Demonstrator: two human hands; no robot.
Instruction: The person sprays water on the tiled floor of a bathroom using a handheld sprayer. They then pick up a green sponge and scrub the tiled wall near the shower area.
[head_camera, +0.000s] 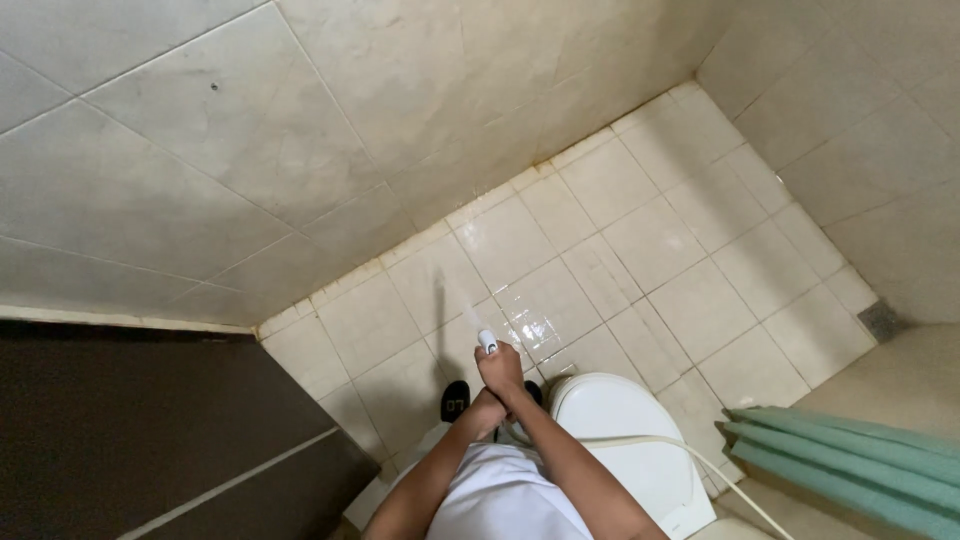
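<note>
At the far left, a dark brown door (150, 440) is filling the lower corner, with a pale frame edge running along its top where it is meeting the tiled wall (200, 150). Moving rightward, the wet tiled floor (640, 260) is gleaming under the light, and a dark slipper (455, 402) is showing just below the person's forearms. The left hand (487, 408) is sitting low against the right wrist; it is mostly hidden behind the arms, so how far it is closed, and whether it has hold of anything, cannot be told. Just above it, the right hand (500, 370) is wrapping tightly around the handle of a spray nozzle (486, 343), whose small white head is poking out above the fist and pointing at the floor, with a thin jet of water streaming up and to the left from it. A pale hose (700, 465) is trailing from beneath the hands across the white toilet lid (625, 430) and running off toward the lower right. Beyond the toilet, a folded green curtain (850, 455) is lying along the right edge, and a small grey floor drain (882, 320) is sitting near the right-hand wall.
</note>
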